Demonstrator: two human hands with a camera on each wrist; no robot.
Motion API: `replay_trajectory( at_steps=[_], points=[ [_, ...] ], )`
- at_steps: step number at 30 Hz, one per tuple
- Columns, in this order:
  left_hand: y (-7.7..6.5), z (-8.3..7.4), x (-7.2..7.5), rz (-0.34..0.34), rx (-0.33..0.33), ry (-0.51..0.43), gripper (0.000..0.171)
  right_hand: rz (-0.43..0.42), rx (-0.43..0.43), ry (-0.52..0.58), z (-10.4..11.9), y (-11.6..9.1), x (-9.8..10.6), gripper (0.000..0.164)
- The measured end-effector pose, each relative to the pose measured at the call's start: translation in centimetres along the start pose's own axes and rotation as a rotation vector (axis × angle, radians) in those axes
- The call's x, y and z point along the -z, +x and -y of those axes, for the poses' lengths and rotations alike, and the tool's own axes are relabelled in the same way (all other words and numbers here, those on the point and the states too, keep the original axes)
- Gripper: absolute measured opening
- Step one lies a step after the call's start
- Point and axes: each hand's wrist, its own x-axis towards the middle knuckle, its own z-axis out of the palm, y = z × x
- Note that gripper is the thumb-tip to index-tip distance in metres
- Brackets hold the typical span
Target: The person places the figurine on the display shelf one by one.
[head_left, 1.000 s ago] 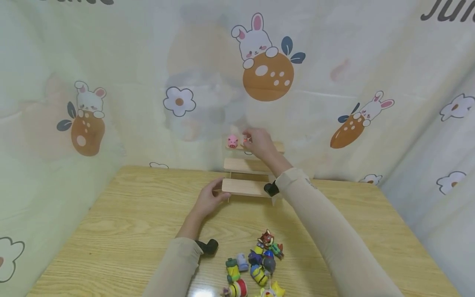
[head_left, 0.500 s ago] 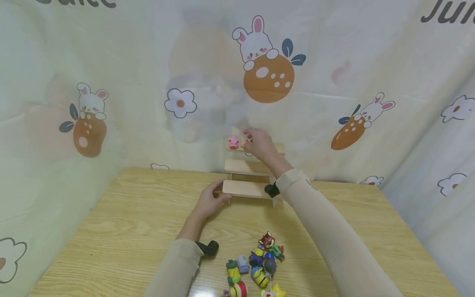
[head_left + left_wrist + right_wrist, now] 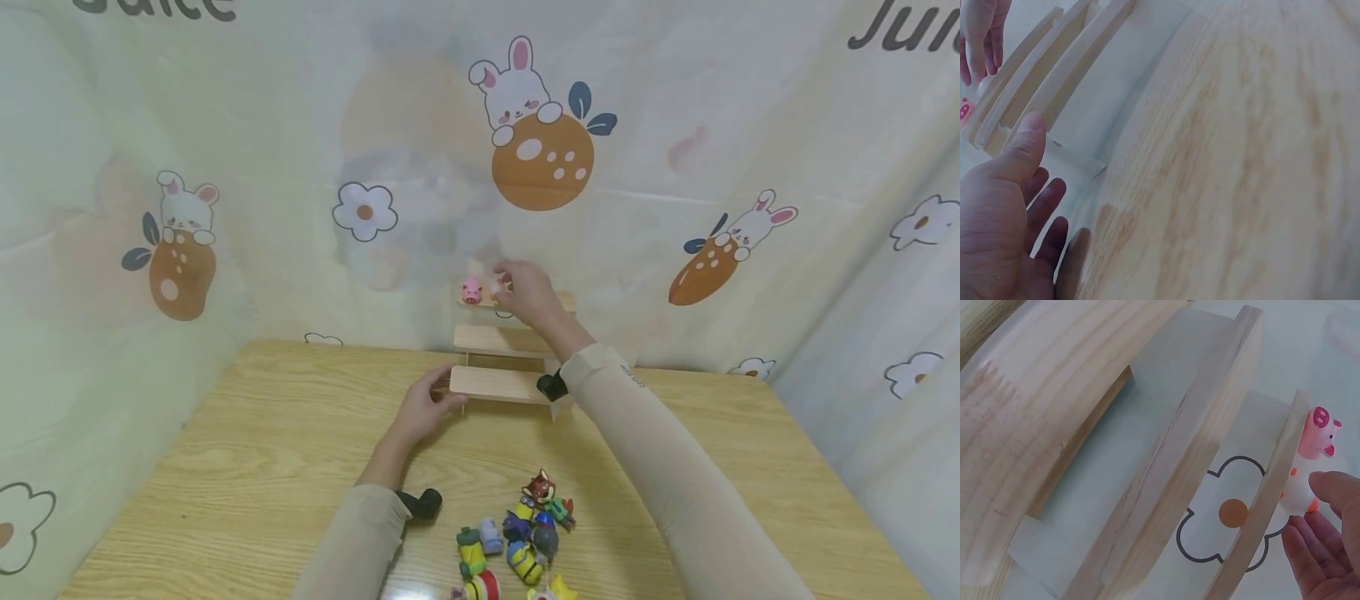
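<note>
On the top tier of a three-tier wooden stand sits a pink toy pig. My right hand is beside it and pinches a small white toy figure with orange parts, thumb on one side and fingertips near its base. In the right wrist view this figure stands close to the pig at the tier's edge, partly covered by the fingers. My left hand grips the left end of the lowest tier, its thumb pressed on the plank's edge in the left wrist view; the index finger is mostly hidden there.
Several toy figures lie in a heap on the wooden table near its front, among them a fox, a blue-and-yellow figure and a green-and-yellow one. A patterned curtain hangs right behind the stand.
The whole head view has shifted slightly, so things appear a little lower. Both hands keep their places on the stand and the white figure.
</note>
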Motion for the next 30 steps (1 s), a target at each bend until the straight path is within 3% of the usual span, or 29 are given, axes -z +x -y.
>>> replay_trajectory(
  at_steps=[14,30],
  points=[
    [0.0,0.0,0.0,0.010,0.000,-0.004,0.064,-0.054,0.027,0.029,-1.3,-1.7,1.1,0.041],
    [0.0,0.1,-0.1,0.011,0.005,0.008,0.065,-0.066,0.046,0.159,-3.5,-9.7,-0.4,0.028]
  ],
)
